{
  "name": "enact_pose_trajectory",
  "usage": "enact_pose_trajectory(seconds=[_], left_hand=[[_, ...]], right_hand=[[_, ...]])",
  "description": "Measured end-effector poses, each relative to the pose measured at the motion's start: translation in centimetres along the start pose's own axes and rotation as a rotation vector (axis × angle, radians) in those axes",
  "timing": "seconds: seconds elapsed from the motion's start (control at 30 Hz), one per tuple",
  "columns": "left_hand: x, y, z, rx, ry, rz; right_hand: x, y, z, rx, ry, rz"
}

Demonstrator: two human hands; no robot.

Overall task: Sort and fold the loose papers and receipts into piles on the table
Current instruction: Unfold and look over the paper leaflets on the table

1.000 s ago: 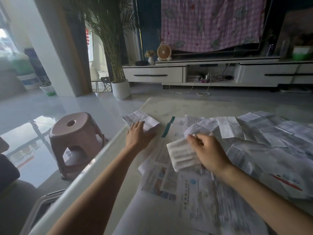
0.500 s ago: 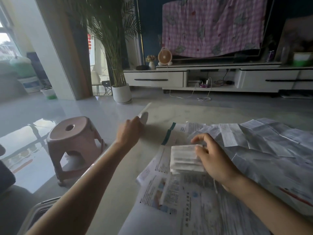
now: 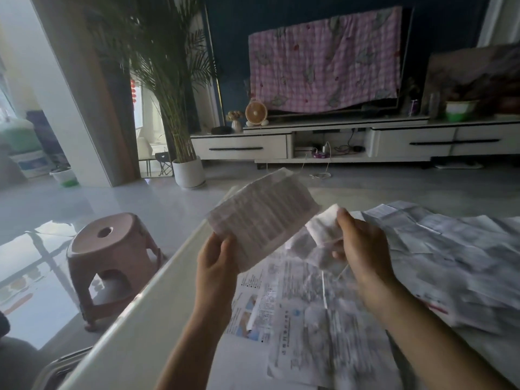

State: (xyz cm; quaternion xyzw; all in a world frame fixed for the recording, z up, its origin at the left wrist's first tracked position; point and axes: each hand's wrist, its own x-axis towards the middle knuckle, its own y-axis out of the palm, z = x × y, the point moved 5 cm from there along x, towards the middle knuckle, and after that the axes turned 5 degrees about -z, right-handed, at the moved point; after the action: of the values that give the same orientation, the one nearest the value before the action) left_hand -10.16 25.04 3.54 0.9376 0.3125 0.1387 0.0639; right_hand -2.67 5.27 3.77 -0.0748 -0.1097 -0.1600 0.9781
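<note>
Receipt [image 3: 261,220] held aloft; left hand [image 3: 216,257] grips corner, right hand [image 3: 363,249] end.

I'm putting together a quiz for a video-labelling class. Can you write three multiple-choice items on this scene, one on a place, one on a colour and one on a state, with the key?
1. Where does the pink stool stand?
A. on the floor, left of the table
B. on top of the table
C. on a shelf

2. What colour is the hanging cloth?
A. plain green
B. pink checked
C. black

3. How is the printed sheet placed?
A. flat on the table
B. held up off the table
C. dropped on the floor

Key:
1 A: the stool stands on the tiles beside the table's left edge.
2 B: pink squares run across the cloth.
3 B: the left hand grips the sheet's lower corner in the air, while the right hand pinches a small folded paper.
</note>
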Motion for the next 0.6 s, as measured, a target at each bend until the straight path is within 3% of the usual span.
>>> enact_pose_trajectory(seconds=[0.1,0.13,0.2,0.3,0.4,0.5,0.57,0.6], left_hand=[[0.0,-0.7,0.1,0.087,0.067,-0.070],[-0.2,-0.6,0.2,0.091,0.064,-0.057],[-1.2,0.5,0.7,0.021,-0.017,0.046],[-3.4,2.9,1.7,-0.221,-0.252,0.252],[-4.2,3.4,2.6,-0.209,-0.323,0.332],[-2.9,1.8,2.6,0.248,0.001,0.168],[-2.3,0.8,1.3,0.482,0.250,0.051],[-2.1,0.7,1.2,0.475,0.268,0.092]], right_hand=[[-0.2,-3.2,1.2,-0.104,-0.267,-0.238],[-0.9,-3.1,2.0,-0.139,-0.379,-0.187],[-2.6,-1.0,3.0,-0.160,-0.471,0.090],[-4.5,2.1,2.6,0.048,-0.273,0.476],[-4.5,2.7,1.0,0.160,-0.085,0.495],[-4.1,1.9,0.0,0.117,-0.080,0.436],[-3.8,1.5,-0.3,0.035,-0.053,0.544],[-4.0,1.4,-0.5,-0.033,-0.050,0.650]])
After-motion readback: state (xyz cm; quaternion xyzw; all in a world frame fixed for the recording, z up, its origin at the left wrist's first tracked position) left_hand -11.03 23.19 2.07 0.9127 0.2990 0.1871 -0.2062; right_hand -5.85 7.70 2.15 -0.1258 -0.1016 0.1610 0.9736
